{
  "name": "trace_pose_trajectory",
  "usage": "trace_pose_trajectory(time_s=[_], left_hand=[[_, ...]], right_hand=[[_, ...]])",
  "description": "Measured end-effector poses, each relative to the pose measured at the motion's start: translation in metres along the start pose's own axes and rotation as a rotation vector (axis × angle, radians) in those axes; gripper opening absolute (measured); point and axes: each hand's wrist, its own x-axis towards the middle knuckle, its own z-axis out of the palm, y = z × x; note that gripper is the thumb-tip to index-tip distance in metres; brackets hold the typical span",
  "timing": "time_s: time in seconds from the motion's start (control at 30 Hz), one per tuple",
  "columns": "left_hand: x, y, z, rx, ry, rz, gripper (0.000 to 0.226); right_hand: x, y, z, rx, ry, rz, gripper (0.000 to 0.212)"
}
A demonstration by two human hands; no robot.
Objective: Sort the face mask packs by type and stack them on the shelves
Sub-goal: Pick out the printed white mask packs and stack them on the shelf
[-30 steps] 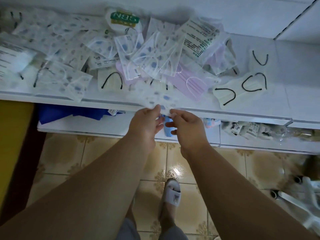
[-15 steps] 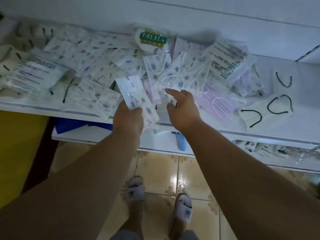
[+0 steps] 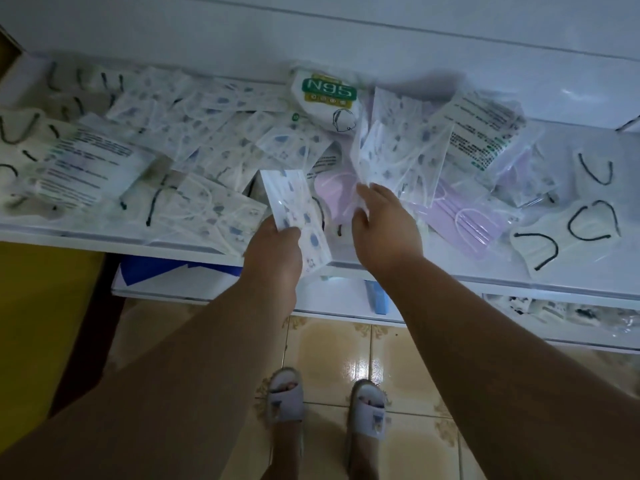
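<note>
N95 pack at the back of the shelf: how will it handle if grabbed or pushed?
The N95 pack looks puffed and glossy, so probably light, soft and slippery. It lies on loose mask packs, so a push would likely slide it rather than tip it.

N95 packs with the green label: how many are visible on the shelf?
1. The N95 pack lies at the back of the top shelf, behind the printed packs. More could be buried under the pile.

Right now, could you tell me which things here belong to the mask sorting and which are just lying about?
Job: printed mask pack in left hand; right hand on pile; N95 pack; purple masks; upper shelf.
Lying about: blue box; slippers.
</note>
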Motion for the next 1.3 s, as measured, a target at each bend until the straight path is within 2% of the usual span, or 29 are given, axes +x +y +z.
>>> trace_pose_trajectory(time_s=[0.03,0.07,0.13,0.17,0.23,0.3,0.37,0.47,0.57,0.67,0.73,0.83,0.87,0.93,1.0,1.03,1.13,1.2,1.23,1.3], left_hand=[[-0.003,0.004,0.001,-0.058,-0.031,-0.025,0.025],[-0.004,0.007,0.003,-0.155,-0.082,-0.054,0.037],[-0.006,0.014,0.009,-0.354,-0.226,-0.152,0.056],[-0.008,0.016,0.012,-0.386,-0.282,-0.172,0.057],[-0.009,0.015,0.017,-0.324,-0.289,-0.120,0.044],[-0.007,0.013,0.021,-0.181,-0.165,-0.024,0.033],[-0.004,0.012,0.025,-0.039,-0.050,0.007,0.029],[0.001,0.009,0.031,-0.055,-0.011,-0.020,0.029],[0.005,0.004,0.038,-0.020,0.020,-0.020,0.031],[0.003,0.002,0.045,-0.056,0.009,0.005,0.019],[-0.001,0.001,0.049,-0.079,0.013,0.011,0.018],[-0.007,0.006,0.053,-0.130,-0.008,-0.007,0.019],[-0.010,0.010,0.055,-0.180,-0.050,-0.021,0.030],[-0.013,0.017,0.057,-0.288,-0.133,-0.074,0.049],[-0.012,0.022,0.058,-0.277,-0.174,-0.085,0.047],[-0.010,0.022,0.059,-0.252,-0.162,-0.064,0.039],[-0.001,0.018,0.055,-0.210,-0.048,-0.005,0.022],[0.002,0.018,0.051,-0.162,0.031,-0.019,0.021],[0.005,0.017,0.048,-0.142,0.043,-0.013,0.023],[0.010,0.015,0.045,-0.094,0.034,0.029,0.026]], right_hand=[[-0.009,0.000,-0.001,0.075,0.077,-0.064,0.042],[-0.020,-0.002,-0.002,0.132,0.123,-0.154,0.037],[-0.040,0.000,0.002,0.201,0.102,-0.325,0.029],[-0.047,0.002,0.003,0.223,0.066,-0.366,0.026],[-0.051,0.006,0.000,0.269,0.055,-0.374,0.022],[-0.038,0.014,-0.010,0.257,0.130,-0.335,0.021],[-0.015,0.023,-0.023,0.077,0.101,-0.231,0.029],[0.021,0.034,-0.035,-0.231,-0.223,0.029,0.055],[0.042,0.043,-0.034,-0.312,-0.368,0.144,0.058],[0.047,0.049,-0.030,-0.360,-0.369,0.154,0.059],[0.042,0.048,-0.033,-0.303,-0.282,0.126,0.054],[0.020,0.046,-0.042,-0.056,-0.057,-0.002,0.044],[0.008,0.043,-0.046,0.051,-0.022,-0.086,0.041],[-0.013,0.039,-0.050,0.157,-0.065,-0.320,0.031],[-0.024,0.036,-0.048,0.091,-0.166,-0.490,0.020],[-0.024,0.037,-0.047,0.079,-0.185,-0.507,0.018],[-0.007,0.036,-0.046,0.120,-0.114,-0.392,0.023],[0.017,0.034,-0.047,0.055,-0.040,-0.276,0.033],[0.031,0.032,-0.047,-0.042,-0.050,-0.219,0.039],[0.056,0.028,-0.047,-0.219,-0.187,-0.119,0.050]])
